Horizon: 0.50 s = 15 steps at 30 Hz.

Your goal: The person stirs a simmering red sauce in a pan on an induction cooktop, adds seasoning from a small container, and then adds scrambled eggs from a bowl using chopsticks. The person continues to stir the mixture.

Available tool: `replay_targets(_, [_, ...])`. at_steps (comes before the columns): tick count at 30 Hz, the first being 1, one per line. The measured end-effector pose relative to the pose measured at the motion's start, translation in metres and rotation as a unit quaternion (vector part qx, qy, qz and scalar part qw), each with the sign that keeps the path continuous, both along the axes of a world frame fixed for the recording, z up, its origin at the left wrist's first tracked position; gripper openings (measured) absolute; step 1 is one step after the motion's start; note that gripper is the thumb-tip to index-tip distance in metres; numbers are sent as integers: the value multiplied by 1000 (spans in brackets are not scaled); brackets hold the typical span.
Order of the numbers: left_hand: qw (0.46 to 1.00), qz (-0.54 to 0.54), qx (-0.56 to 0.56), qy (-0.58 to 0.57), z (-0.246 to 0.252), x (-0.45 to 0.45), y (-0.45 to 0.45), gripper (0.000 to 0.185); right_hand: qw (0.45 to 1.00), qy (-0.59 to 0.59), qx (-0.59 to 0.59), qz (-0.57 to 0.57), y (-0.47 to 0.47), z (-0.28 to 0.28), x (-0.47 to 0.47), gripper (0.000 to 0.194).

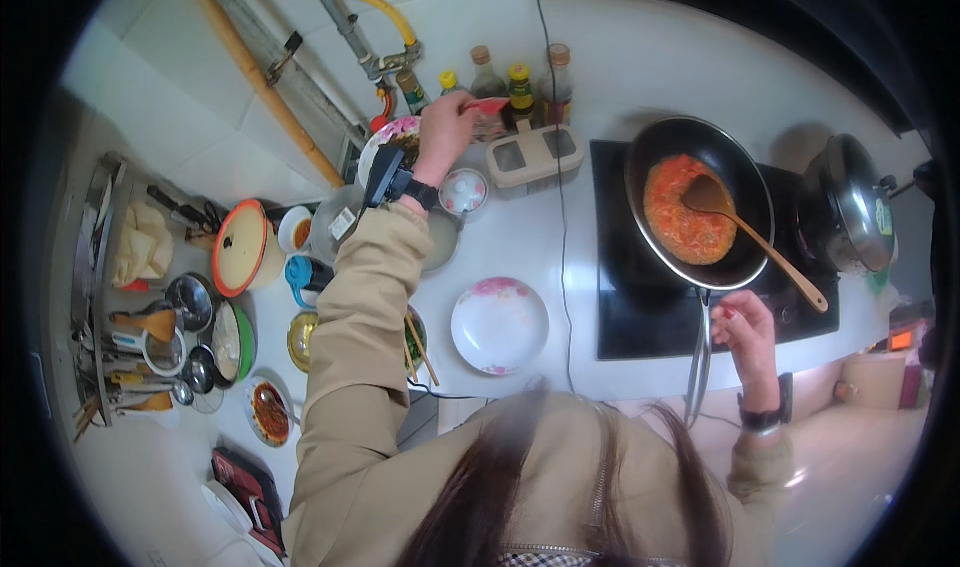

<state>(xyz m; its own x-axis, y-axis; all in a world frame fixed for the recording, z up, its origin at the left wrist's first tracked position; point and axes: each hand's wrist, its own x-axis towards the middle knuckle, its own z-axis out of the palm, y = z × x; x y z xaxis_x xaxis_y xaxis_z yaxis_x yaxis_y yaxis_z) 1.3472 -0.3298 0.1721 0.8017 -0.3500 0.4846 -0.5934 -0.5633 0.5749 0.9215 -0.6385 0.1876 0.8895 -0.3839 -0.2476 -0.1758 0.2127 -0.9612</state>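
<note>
My left hand is at the back of the counter, its fingers closed on the red top of a small plastic packet. Below that wrist are a lidded floral jar and a floral bowl with dark food. Above the right part of the counter my right hand is beside the frying pan's metal handle, fingers bent; a small reddish thing shows at its fingertips, too small to name. A wooden spatula rests in the black frying pan, its blade in orange-red chunky sauce.
The pan sits on a black cooktop, near a lidded pot. A floral plate, a seasoning box and a hanging cable are left of it. Bottles line the wall; utensils hang far left.
</note>
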Motion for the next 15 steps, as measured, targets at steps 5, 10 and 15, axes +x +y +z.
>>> replay_targets(5, [994,94,52,-20,-80,71,5,15,996,11,5,-83,0,1,-35,9])
replay_targets(10, [987,38,146,51,-145,119,1,19,991,49,-24,-119,5,12,-65,10])
replay_targets(15, [981,84,142,103,-168,141,-3,20,986,70,-50,-142,-11,23,-88,11])
